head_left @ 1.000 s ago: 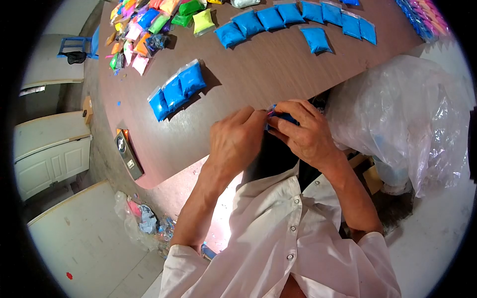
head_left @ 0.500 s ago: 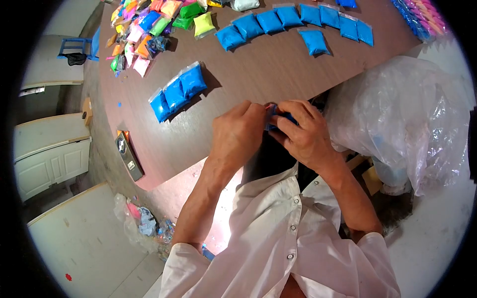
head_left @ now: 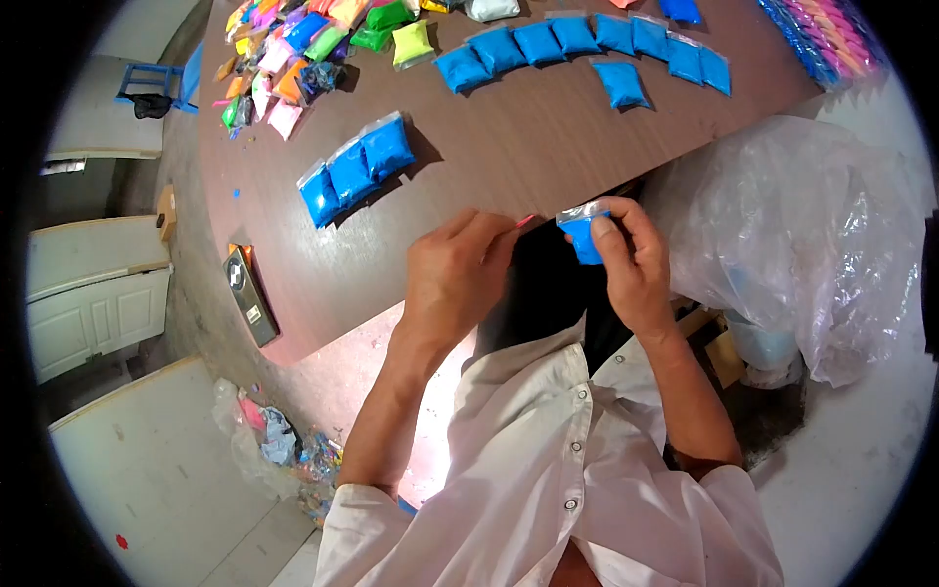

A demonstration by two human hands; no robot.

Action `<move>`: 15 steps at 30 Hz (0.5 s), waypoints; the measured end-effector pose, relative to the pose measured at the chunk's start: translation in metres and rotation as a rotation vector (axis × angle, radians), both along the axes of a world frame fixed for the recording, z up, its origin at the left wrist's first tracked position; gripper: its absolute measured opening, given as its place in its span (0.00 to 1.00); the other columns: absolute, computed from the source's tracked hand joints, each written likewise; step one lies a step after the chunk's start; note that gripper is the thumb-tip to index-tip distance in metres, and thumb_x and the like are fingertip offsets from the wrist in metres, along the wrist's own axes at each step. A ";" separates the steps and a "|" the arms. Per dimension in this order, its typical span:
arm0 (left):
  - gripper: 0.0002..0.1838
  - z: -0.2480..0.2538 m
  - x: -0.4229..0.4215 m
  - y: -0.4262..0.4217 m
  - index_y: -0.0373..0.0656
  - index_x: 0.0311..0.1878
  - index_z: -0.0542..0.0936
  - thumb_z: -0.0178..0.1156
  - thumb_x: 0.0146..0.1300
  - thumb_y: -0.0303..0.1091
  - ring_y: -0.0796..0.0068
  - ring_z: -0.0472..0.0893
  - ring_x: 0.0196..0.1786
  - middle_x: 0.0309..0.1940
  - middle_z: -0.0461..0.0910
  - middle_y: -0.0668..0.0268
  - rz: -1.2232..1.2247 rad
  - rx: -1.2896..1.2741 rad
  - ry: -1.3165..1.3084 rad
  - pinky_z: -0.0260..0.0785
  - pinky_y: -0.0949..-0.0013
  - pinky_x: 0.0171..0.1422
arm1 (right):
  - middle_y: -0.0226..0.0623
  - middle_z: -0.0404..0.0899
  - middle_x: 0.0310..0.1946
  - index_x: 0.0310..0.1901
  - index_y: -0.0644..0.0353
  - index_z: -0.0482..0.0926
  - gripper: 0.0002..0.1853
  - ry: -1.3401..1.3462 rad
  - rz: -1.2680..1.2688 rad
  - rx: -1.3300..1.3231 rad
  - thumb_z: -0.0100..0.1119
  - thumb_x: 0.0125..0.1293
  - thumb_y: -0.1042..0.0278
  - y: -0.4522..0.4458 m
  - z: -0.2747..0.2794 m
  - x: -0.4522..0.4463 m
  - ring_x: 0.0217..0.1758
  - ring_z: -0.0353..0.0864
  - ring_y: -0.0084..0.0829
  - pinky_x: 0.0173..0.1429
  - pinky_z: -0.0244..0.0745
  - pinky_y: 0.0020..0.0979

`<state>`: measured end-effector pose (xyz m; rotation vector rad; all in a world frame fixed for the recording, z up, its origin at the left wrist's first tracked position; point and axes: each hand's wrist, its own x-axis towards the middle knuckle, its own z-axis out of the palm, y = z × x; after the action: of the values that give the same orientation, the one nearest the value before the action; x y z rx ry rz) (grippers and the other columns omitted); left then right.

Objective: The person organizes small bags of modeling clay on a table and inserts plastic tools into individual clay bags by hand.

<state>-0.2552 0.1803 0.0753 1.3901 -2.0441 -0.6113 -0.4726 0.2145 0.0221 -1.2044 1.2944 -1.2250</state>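
Note:
Between the thumb and fingers of my right hand (head_left: pixel 638 262) is a small clear bag of blue stuff (head_left: pixel 584 238), its see-through top edge turned up. My left hand (head_left: pixel 455 269) is closed in a pinch, and a small red stick-like piece (head_left: pixel 526 221) pokes out from its fingertips; its kind is unclear. Both hands are over the table's near edge, apart from each other. Ahead of my left hand, three filled blue bags (head_left: pixel 352 174) lie side by side on the brown table (head_left: pixel 469 176).
A row of blue bags (head_left: pixel 537 44) curves along the far side, with a single blue bag (head_left: pixel 620 85) nearer. Many-coloured bags (head_left: pixel 293 59) are heaped at far left. A dark flat device (head_left: pixel 249 295) lies by the left edge. Clear plastic sheeting (head_left: pixel 792 235) bulges at right.
My hands have drawn apart. The blue bag, mostly covered by fingers before, now shows in my right hand, and the red piece shows more plainly in my left.

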 end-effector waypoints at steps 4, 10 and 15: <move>0.03 -0.002 0.004 0.005 0.36 0.41 0.89 0.73 0.66 0.24 0.70 0.86 0.30 0.33 0.87 0.59 0.035 0.056 0.100 0.77 0.70 0.34 | 0.39 0.87 0.48 0.57 0.62 0.79 0.14 -0.237 -0.033 0.174 0.54 0.83 0.60 0.001 0.010 0.002 0.49 0.89 0.31 0.53 0.85 0.30; 0.03 0.000 0.005 0.013 0.35 0.41 0.89 0.72 0.66 0.23 0.71 0.86 0.32 0.35 0.89 0.58 0.047 0.113 0.130 0.77 0.69 0.36 | 0.42 0.86 0.50 0.60 0.58 0.77 0.13 -0.495 -0.061 0.329 0.54 0.83 0.61 0.005 0.005 0.002 0.50 0.91 0.31 0.49 0.91 0.34; 0.03 -0.003 0.000 0.016 0.35 0.41 0.89 0.72 0.66 0.23 0.74 0.85 0.32 0.33 0.88 0.59 0.046 0.118 0.174 0.77 0.71 0.37 | 0.41 0.86 0.47 0.58 0.59 0.79 0.13 -0.296 -0.054 0.248 0.54 0.84 0.61 0.005 -0.003 0.004 0.45 0.90 0.28 0.46 0.88 0.29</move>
<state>-0.2547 0.1963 0.0723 1.3940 -1.8599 -0.8146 -0.4685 0.2193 0.0189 -0.7833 1.2204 -1.1899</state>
